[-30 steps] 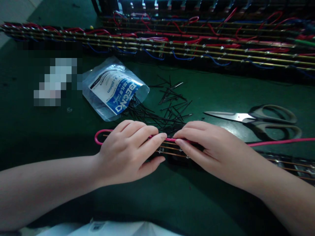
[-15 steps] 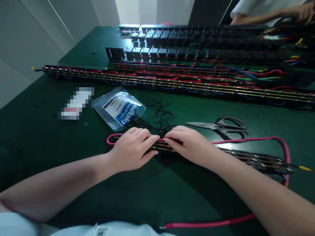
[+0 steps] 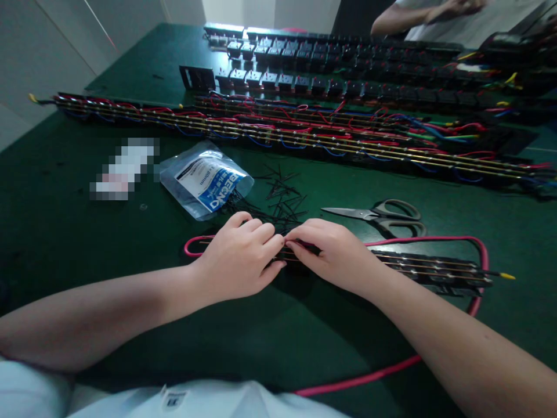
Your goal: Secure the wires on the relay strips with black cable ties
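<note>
A black strip with copper rods (image 3: 430, 267) lies across the green table, a red cable (image 3: 435, 238) running along its far side and looping at the left end. My left hand (image 3: 243, 252) is curled over the strip's left part, its fingertips on the strip and cable. My right hand (image 3: 326, 244) pinches at the same spot from the right, thumb and forefinger nearly together; what they hold is too small to make out. Just beyond my hands are loose black cable ties (image 3: 285, 194), some spilling from a clear plastic bag (image 3: 204, 180).
Scissors (image 3: 378, 215) lie beyond my right hand. Long wired strips (image 3: 261, 130) and rows of black sockets (image 3: 300, 81) cross the table farther back. A blurred white item (image 3: 126, 168) is at the left. Another person's arm (image 3: 404, 17) shows at the top right.
The whole view has shifted slightly. My left fingers have curled in more and moved closer to my right fingertips. The other person's hands have moved to the left and up.
</note>
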{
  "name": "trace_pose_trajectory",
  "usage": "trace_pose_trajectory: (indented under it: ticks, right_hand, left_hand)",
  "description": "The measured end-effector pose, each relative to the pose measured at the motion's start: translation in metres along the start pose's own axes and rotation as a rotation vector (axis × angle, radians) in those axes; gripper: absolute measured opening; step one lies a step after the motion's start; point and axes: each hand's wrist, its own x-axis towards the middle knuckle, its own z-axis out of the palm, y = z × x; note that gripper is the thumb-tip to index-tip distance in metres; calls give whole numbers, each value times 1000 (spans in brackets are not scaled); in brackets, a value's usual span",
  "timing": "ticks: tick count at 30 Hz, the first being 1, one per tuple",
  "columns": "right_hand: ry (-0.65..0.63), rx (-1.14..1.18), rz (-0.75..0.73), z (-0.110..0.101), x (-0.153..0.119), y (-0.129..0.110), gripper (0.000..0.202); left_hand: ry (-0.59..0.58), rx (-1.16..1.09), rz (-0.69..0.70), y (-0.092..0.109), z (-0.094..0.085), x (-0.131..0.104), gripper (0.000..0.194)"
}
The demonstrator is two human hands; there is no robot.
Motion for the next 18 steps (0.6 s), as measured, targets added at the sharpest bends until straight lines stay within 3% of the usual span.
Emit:
trace_pose_trajectory:
  ticks: [8,14,18]
  right_hand:
    - [41,173,-107,-2,-6,6,19]
    - [50,233,-66,-6,-5,9,18]
    - [45,254,-57,-7,-5,11,18]
  left_hand:
    - [134,112,136,-5,7,-4,30]
    - [72,-214,61,-13,11,-4,36]
    - [26,-269,62,-17,9,-4,35]
